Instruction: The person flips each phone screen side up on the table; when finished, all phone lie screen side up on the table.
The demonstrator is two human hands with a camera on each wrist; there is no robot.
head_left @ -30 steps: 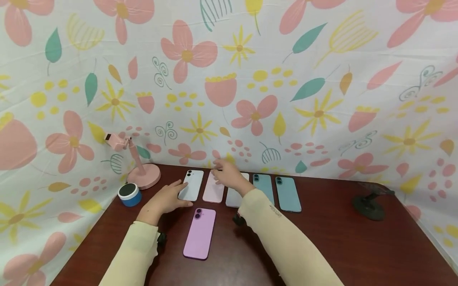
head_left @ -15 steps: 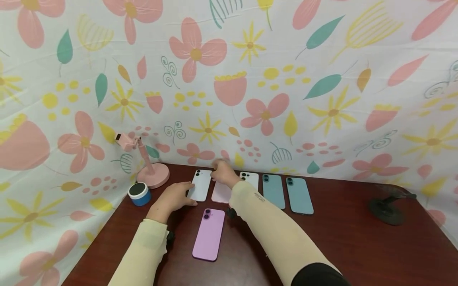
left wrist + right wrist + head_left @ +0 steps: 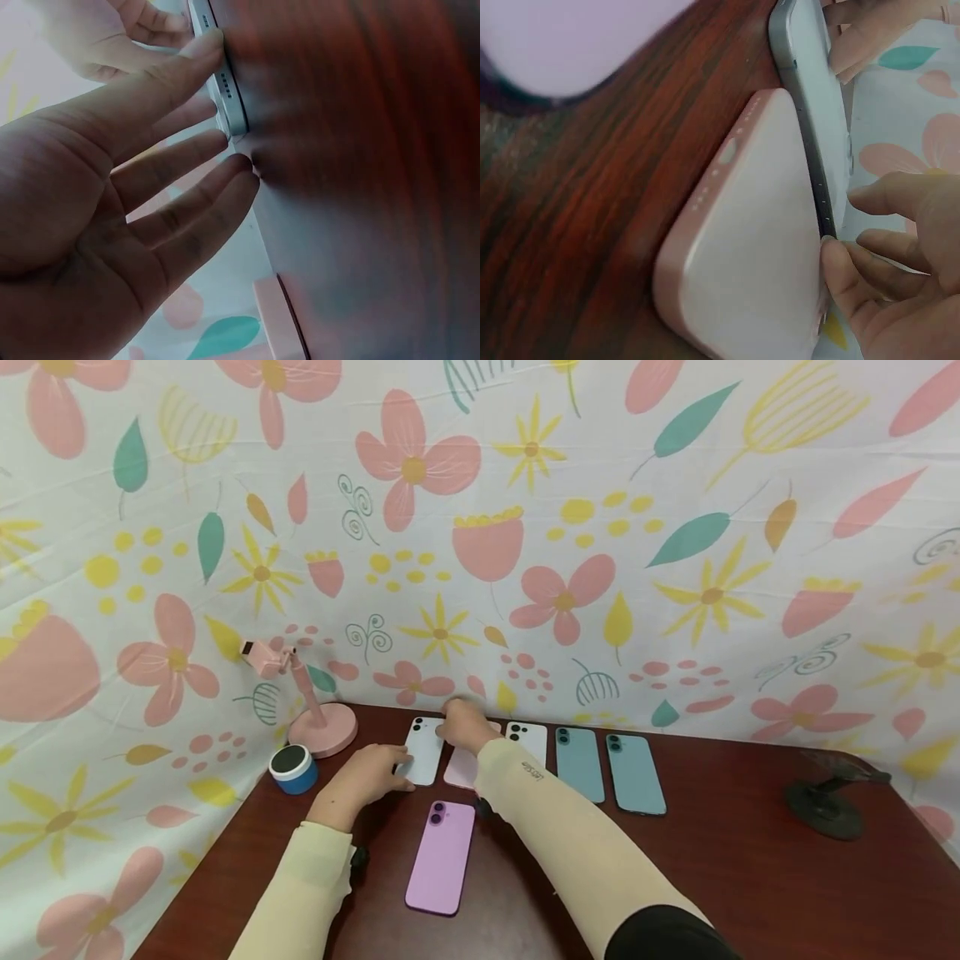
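Note:
In the head view a white phone [image 3: 424, 752] lies back up at the left end of a row. My left hand [image 3: 372, 771] is at its near left corner. In the left wrist view the thumb [image 3: 206, 49] presses the bottom edge with the speaker holes; the other fingers extend, fairly straight, beside the long edge. My right hand [image 3: 467, 725] grips the white phone's far right side with curled fingers. In the right wrist view, fingertips [image 3: 832, 246] lie at the narrow gap between the white phone and a pink phone [image 3: 742, 217]. The right hand hides the pink phone's far end.
A second white phone [image 3: 527, 739] and two blue phones [image 3: 580, 764] continue the row rightward. A purple phone [image 3: 441, 860] lies nearer, between the forearms. At left stand a pink stand [image 3: 322, 731] and a blue-and-white jar [image 3: 293, 769]; a dark stand [image 3: 825, 806] is at right.
My right hand has moved left and away from me, from over the pink phone to the white phone's far right side. The left hand stays at the white phone. The view has shifted slightly.

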